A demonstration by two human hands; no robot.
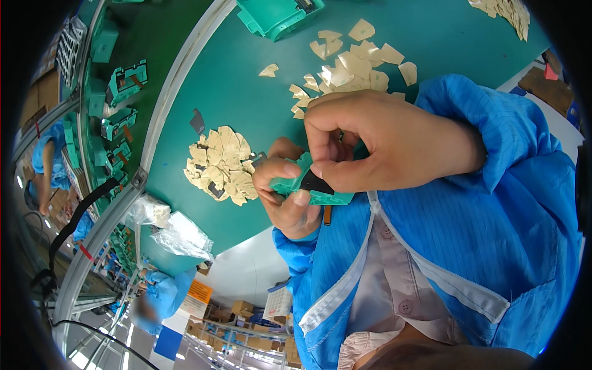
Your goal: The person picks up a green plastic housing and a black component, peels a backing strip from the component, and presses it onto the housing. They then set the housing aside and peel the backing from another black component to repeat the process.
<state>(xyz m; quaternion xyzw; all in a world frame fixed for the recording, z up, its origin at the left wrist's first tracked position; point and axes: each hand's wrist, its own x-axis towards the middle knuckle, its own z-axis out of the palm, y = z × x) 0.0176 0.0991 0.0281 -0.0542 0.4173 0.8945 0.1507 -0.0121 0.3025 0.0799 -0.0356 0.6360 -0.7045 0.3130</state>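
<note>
My left hand grips a small green plastic housing in front of my chest, thumb and fingers around its left end. A flat black piece lies on the housing's upper face. An orange-brown flex ribbon hangs from its lower edge. From the right, my right hand reaches over the housing, fingers curled and thumb tip at the black piece. Thumb and forefinger are closed in a pinch; whatever is between them is hidden. Just left of my left hand lies a pile of cream adhesive pieces, with a few dark bits among them.
Loose cream pieces lie beyond my hands on the green table. Another green housing sits at the far edge. Clear plastic bags lie at the left. Past a metal rail, several green housings stand in a row. Co-workers in blue are farther left.
</note>
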